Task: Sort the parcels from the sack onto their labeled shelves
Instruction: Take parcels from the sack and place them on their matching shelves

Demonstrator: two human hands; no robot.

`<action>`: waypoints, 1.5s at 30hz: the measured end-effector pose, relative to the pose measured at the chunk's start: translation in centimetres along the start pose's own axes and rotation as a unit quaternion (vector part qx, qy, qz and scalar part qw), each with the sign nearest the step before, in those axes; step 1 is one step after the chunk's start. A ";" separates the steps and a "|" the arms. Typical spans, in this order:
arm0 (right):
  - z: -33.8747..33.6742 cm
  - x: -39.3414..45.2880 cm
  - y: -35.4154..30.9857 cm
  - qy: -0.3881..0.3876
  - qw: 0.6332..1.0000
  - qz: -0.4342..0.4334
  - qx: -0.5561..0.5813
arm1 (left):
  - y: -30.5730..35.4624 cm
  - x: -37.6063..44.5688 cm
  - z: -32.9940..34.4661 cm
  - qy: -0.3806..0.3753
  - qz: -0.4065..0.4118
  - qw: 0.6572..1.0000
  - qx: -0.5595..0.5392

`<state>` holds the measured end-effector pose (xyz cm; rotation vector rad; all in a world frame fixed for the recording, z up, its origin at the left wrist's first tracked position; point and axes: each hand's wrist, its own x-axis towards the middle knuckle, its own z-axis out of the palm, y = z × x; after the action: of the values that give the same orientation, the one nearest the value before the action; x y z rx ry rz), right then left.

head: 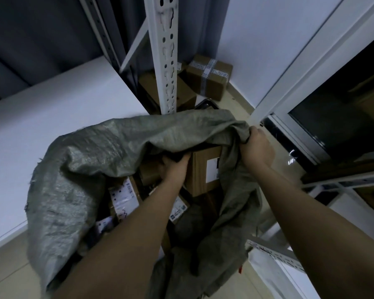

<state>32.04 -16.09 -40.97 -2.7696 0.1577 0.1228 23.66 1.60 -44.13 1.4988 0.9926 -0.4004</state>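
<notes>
A grey woven sack (91,160) stands open on the floor with several cardboard parcels inside. My right hand (256,145) grips the sack's far right rim and holds the mouth open. My left hand (175,167) reaches deep into the sack, its fingers curled round the top of a small brown box (149,172) beside a larger upright box (203,171) with a white label. Another labelled parcel (122,194) lies lower left in the sack. The fingertips of my left hand are hidden under the sack's fold.
A white perforated shelf post (164,55) rises just behind the sack. A white shelf board (52,108) runs on the left. Taped cardboard boxes (209,76) sit on the floor in the far corner. More shelf frame (274,253) and a white door frame (300,67) stand on the right.
</notes>
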 end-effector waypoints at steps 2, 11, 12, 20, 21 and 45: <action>0.3 0.1 0.0 -0.001 1.000 -0.006 0.013 | -0.9 -0.2 0.4 -0.087 -0.128 0.978 -0.141; 1.4 0.3 0.5 -0.015 0.996 -0.050 0.066 | 1.6 1.9 1.7 -0.171 -0.244 0.935 -0.193; 1.4 0.3 0.5 -0.020 0.996 -0.058 0.067 | 1.7 2.0 1.9 -0.173 -0.237 0.934 -0.203; -0.1 -0.7 0.2 -0.024 0.997 -0.055 0.056 | -0.6 -2.3 -2.0 -0.110 -0.233 0.934 -0.247; -0.4 -1.0 -0.1 -0.028 0.997 -0.051 0.053 | -1.1 -3.0 -3.1 -0.092 -0.232 0.936 -0.250; -0.1 -5.4 -4.1 -0.232 0.966 0.029 0.113 | -8.0 -12.0 -18.4 -0.030 -0.300 0.936 -0.180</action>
<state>27.25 -11.86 -38.88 -2.4325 0.1197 0.7132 5.27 13.81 -36.50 0.8276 1.3874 -0.6517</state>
